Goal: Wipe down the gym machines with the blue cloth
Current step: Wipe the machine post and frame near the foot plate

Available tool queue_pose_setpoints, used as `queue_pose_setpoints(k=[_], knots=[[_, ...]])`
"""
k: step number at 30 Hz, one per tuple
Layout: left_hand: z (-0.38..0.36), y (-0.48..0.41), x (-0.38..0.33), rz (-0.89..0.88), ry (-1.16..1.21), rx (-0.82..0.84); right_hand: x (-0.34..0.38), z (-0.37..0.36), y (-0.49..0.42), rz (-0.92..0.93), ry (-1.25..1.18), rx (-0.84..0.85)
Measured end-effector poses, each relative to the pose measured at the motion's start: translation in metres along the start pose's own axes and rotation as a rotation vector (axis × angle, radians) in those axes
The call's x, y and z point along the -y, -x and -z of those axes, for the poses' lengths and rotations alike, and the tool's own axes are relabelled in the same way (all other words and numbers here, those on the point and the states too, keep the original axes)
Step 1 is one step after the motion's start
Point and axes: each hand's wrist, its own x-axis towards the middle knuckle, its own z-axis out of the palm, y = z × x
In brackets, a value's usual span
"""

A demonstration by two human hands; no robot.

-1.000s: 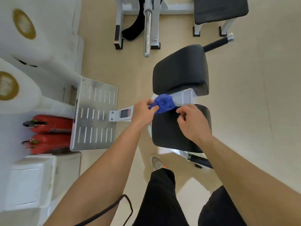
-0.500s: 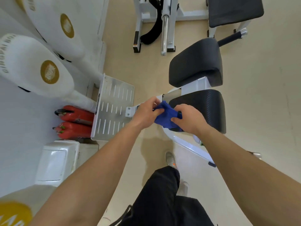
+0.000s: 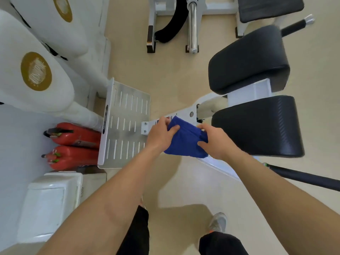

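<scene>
Gripping the crumpled blue cloth from both sides, you hold it low in front of you. Your left hand curls over its left edge with the thumb on top, and your right hand pinches the right edge. Held that way, the fabric spreads between them, which reads as squaring it into a flat pad before wiping.

The cloth sits directly over the white painted steel frame of the machine. That puts it between the slotted silver metal footplate on your left and the black padded vinyl seat on your right. From this height I cannot tell whether it touches the frame or hangs just above it. The spot makes sense as a start, since the frame joins both parts and either is near. The black padded backrest lies beyond the seat, apart from your hands.

The smooth beige floor runs under everything. Along your left stand large white padded bags with round gold emblems. Two red fire extinguishers lie just beside the footplate, and a white plastic box sits nearer you. Ahead, another white-framed machine carries a chrome bar. Space looks tight on your left, so mind the extinguishers when you reach for the footplate.
</scene>
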Motion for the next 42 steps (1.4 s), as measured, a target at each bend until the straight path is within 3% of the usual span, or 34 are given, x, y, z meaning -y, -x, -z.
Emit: queue_pose_setpoints(k=[4, 10, 15, 18, 20, 22, 24, 28, 33, 37, 42], knots=[[-0.013, -0.101, 0.069, -0.006, 0.051, 0.034, 0.001, -0.036, -0.119, -0.042, 0.152, -0.128], [-0.103, -0.225, 0.143, -0.081, 0.158, 0.003, -0.045, -0.09, -0.254, -0.093, 0.715, -0.295], [-0.176, -0.287, 0.168, -0.152, 0.174, -0.175, -0.099, -0.142, -0.3, 0.144, 1.028, -0.724], [-0.197, -0.283, 0.179, -0.38, 0.265, -0.281, -0.121, -0.158, -0.304, 0.29, 1.039, -0.842], [-0.206, -0.273, 0.186, -0.529, 0.245, -0.168, -0.129, -0.163, -0.297, 0.254, 1.04, -0.842], [-0.211, -0.284, 0.19, -0.626, 0.064, -0.065, -0.13, -0.167, -0.288, 0.147, 1.128, -0.754], [-0.21, -0.311, 0.183, -0.641, -0.075, -0.017, -0.122, -0.16, -0.289, 0.049, 1.222, -0.642], [-0.205, -0.323, 0.173, -0.611, -0.086, 0.0, -0.1, -0.141, -0.31, -0.139, 1.251, -0.501], [-0.214, -0.27, 0.207, -0.618, -0.143, -0.03, -0.118, -0.178, -0.266, -0.057, 1.245, -0.484], [-0.208, -0.295, 0.177, -0.609, -0.152, 0.029, -0.111, -0.156, -0.286, -0.131, 1.211, -0.538], [-0.203, -0.3, 0.164, -0.72, -0.118, 0.063, -0.111, -0.15, -0.281, -0.194, 1.132, -0.667]])
